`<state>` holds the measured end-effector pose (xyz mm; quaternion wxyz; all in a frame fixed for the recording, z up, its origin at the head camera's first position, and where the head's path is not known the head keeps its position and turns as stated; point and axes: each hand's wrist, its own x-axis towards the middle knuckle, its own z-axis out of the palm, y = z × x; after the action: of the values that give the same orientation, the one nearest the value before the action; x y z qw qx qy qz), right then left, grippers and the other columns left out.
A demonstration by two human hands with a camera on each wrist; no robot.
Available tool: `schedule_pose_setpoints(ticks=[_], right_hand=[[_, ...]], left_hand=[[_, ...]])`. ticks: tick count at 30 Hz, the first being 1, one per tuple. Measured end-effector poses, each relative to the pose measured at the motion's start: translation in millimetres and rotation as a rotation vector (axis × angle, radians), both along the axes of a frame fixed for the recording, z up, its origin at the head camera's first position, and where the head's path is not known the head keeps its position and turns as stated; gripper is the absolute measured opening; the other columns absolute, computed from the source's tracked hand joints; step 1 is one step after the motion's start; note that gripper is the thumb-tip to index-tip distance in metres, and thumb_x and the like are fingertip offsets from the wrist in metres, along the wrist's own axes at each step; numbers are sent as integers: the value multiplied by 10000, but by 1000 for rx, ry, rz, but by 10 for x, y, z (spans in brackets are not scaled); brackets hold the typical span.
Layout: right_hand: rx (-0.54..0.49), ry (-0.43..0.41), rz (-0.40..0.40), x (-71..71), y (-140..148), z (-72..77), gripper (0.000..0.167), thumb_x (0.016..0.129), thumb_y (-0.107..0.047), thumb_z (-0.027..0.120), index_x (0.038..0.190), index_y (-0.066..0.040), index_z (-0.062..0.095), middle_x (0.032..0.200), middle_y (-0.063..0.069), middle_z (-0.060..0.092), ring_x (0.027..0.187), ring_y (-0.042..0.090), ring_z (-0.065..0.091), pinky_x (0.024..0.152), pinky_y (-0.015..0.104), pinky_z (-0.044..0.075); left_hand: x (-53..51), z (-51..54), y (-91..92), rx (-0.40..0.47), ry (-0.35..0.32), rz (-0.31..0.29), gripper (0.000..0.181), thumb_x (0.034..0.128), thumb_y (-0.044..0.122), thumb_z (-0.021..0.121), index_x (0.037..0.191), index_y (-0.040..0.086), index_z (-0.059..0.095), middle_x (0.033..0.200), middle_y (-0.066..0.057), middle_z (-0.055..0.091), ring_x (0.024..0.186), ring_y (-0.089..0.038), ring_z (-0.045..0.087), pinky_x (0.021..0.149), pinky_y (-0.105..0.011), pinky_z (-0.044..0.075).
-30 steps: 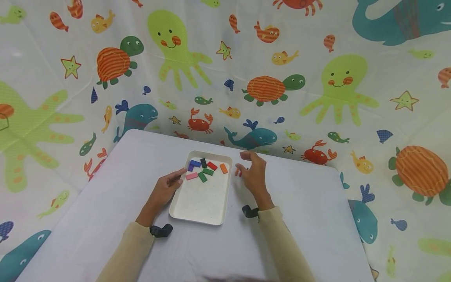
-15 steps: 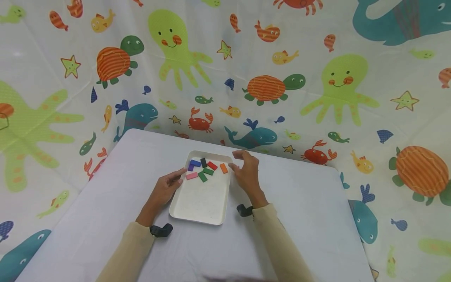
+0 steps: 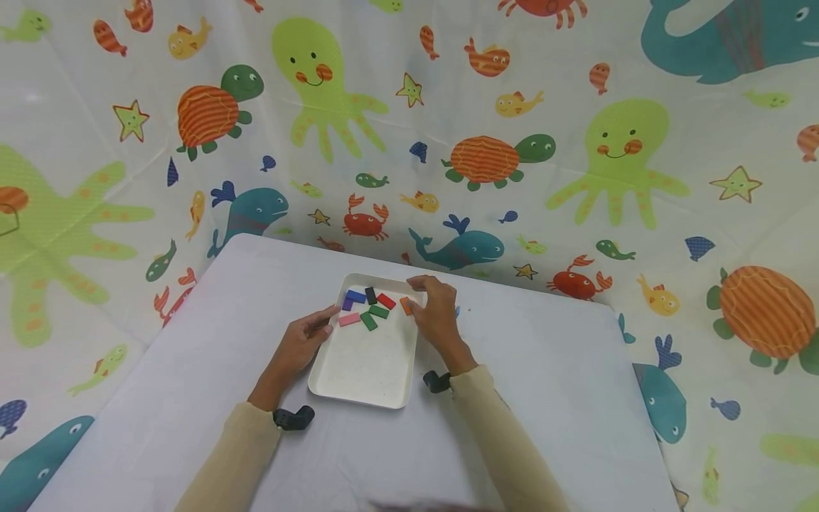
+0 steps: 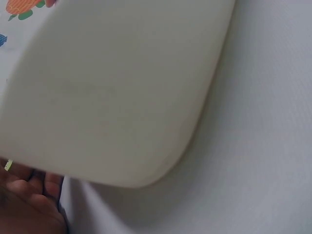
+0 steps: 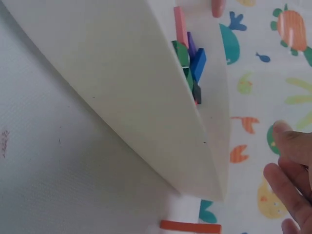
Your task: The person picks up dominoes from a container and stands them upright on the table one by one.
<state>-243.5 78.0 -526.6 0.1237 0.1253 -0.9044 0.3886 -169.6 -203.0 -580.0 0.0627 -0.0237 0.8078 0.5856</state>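
Note:
A white tray (image 3: 365,363) with raised walls lies on the table, with small rectangular blocks near its far end. My left hand (image 3: 306,340) holds the tray's left wall, thumb and forefinger at the rim. My right hand (image 3: 438,309) is over the right rim. Its thumb is against or just above the orange block (image 3: 406,306), which it partly covers; the forefinger arches beyond. In the right wrist view, thumb and fingers (image 5: 287,195) are apart with nothing seen between them. Blue (image 3: 356,296), black (image 3: 371,295), red (image 3: 386,301), pink (image 3: 349,319), purple and green blocks lie to the left.
A white cloth covers the table (image 3: 537,398). Behind it hangs a curtain (image 3: 384,142) printed with sea animals. Tiny bluish specks show right of my right hand. In the right wrist view, an orange strip (image 5: 190,227), unclear in kind, lies outside the tray.
My right hand has moved left from beside the tray to over its right rim, bringing the thumb to the orange block. The left hand, the tray and the blocks stay put.

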Motion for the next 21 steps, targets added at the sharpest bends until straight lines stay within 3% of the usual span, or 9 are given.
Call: schedule_pose_setpoints(ticks=[5,21], right_hand=[[45,8,30,-7,-40,-11,386,924,-174,847,1281,-166,702,1270,12,745,1170,187,703,1204,486,380],[52,4,76,8,-223,78,370,936,-228,835,1280,-191,703,1276,-23,743,1186,152,706,1213,459,387]], left_hand=[[1,7,2,-3,15,-4,473,1112,178,559,1583,170,521,1702,-84,423,1594,-336,382,1260,-498,383],[10,-7,1,-16,8,3,471,1113,199,559,1583,192,524,1701,-90,423,1582,-356,399,1255,-524,392]])
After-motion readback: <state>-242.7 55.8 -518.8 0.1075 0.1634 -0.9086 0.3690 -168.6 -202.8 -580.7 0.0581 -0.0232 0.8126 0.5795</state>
